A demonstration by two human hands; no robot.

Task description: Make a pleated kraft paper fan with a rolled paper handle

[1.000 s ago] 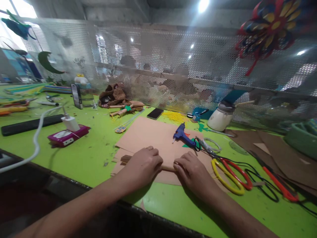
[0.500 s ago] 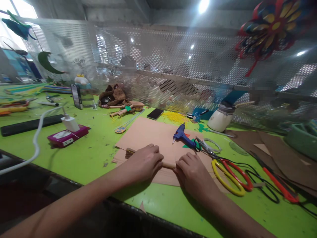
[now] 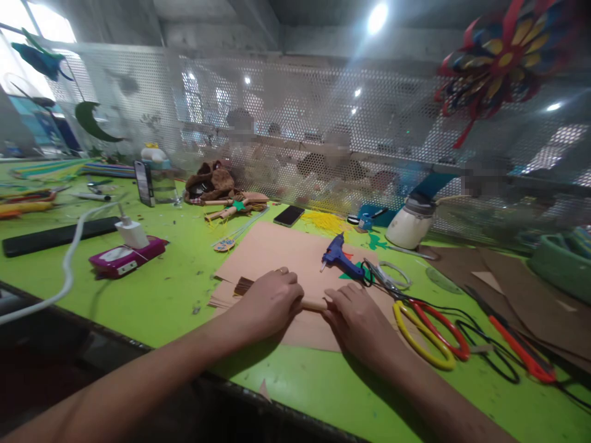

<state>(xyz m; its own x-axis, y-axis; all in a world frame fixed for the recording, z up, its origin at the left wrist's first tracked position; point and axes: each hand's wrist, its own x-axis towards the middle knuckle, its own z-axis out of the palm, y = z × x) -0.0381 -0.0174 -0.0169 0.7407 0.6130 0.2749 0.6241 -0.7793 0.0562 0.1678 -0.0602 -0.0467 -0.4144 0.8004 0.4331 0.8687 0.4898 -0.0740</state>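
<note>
Both hands on a narrow paper roll (image 3: 314, 304). We pinch its left part in the left hand (image 3: 272, 304) and its right end in the right hand (image 3: 357, 314), fingers closed; the roll lies between them, over tan paper sheets (image 3: 268, 243) on the green table (image 3: 161, 307). Uneven finger pressure, we judge, could skew the roll into a cone or crease its bare middle; a loosened pinch could let it unwind. The sheets might slide if our wrists drag them. Beyond the right hand, the glue gun (image 3: 339, 255) lies near the scissors (image 3: 399, 314); a snagged black cord (image 3: 434, 301) could pull it over.
</note>
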